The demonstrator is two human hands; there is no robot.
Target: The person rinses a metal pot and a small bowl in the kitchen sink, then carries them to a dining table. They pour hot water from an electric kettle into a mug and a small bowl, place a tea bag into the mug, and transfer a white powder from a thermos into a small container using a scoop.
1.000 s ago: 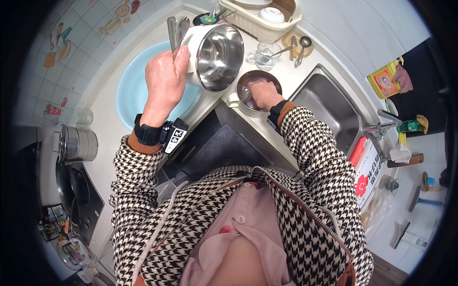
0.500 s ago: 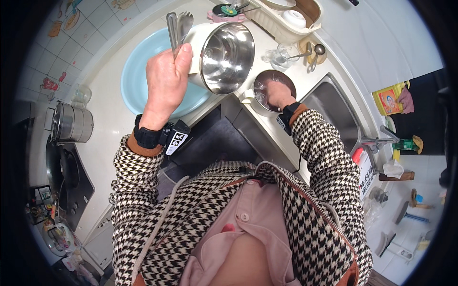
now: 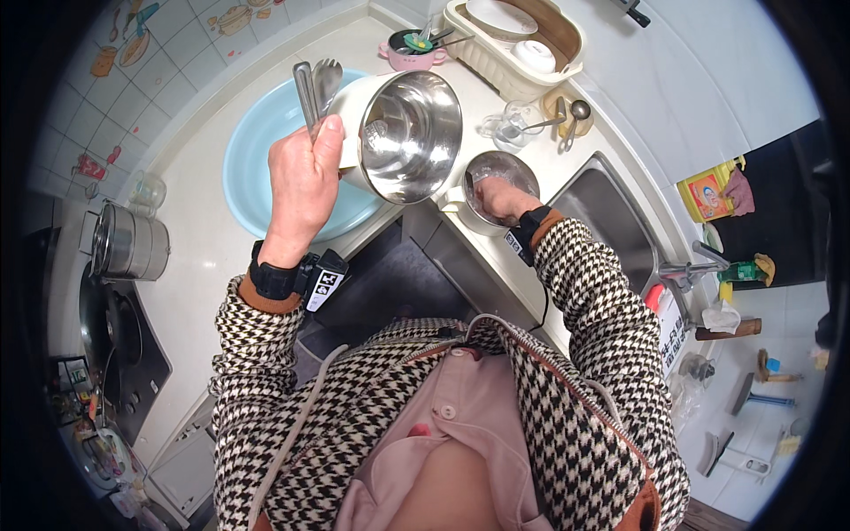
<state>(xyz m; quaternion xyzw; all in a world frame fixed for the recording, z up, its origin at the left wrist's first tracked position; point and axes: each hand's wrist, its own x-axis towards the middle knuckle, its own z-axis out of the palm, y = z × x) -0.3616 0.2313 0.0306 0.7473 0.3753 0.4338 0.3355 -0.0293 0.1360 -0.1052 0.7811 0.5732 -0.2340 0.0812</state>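
My left hand (image 3: pixel 305 181) is closed around the handle side of a white mug (image 3: pixel 418 133) with a shiny steel inside. The mug is tipped so its wide mouth faces right, above the light-blue basin (image 3: pixel 243 177). Held in the same fist, a steel spoon or fork handle (image 3: pixel 305 90) and a fork-like piece of cutlery (image 3: pixel 327 80) stick up. My right hand (image 3: pixel 500 199) reaches down into a second white-handled steel mug (image 3: pixel 516 165) standing on the counter; its fingertips are curled low inside and mostly hidden.
Right of the standing mug is the steel sink (image 3: pixel 606 212) with its tap (image 3: pixel 695 265). Behind lie clear glasses (image 3: pixel 513 126), a ladle-like spoon (image 3: pixel 579 111), a cream dish rack (image 3: pixel 509 80) and a small pink pot (image 3: pixel 413 58). A steel stacked pot (image 3: pixel 133 243) stands far left, beside the hob (image 3: pixel 133 354).
My right hand has shifted to the left side inside the standing mug. The mug and cutlery in my left hand sit slightly lower and further left in view.
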